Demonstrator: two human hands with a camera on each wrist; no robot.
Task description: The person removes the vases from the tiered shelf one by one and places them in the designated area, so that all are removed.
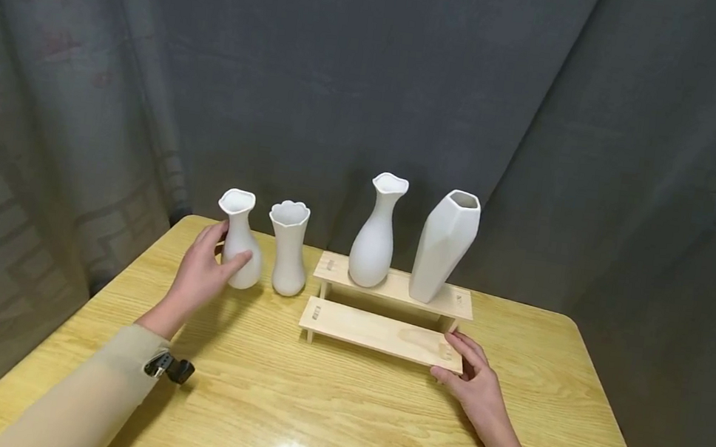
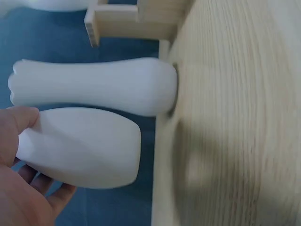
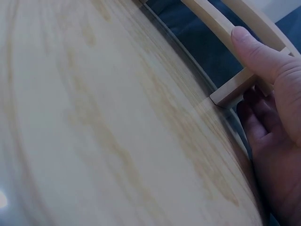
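My left hand (image 1: 204,272) grips a white vase (image 1: 243,258) with a wavy rim, thumb on one side and fingers on the other. In the left wrist view, a gap shows between the base of this vase (image 2: 89,148) and the table, so it is held just above it. Close by on its right stands a white vase with a scalloped rim (image 1: 289,260). At the right end of a two-step wooden display stand (image 1: 378,333), my right hand (image 1: 479,387) holds the lower step, thumb at the front edge and fingers around the end.
On the upper step (image 1: 399,286) stand a tall round-bellied white vase (image 1: 372,251) and a faceted white vase (image 1: 441,252). A wood-grain table (image 1: 282,401) carries everything. Grey curtains (image 1: 364,68) hang right behind the table's far edge.
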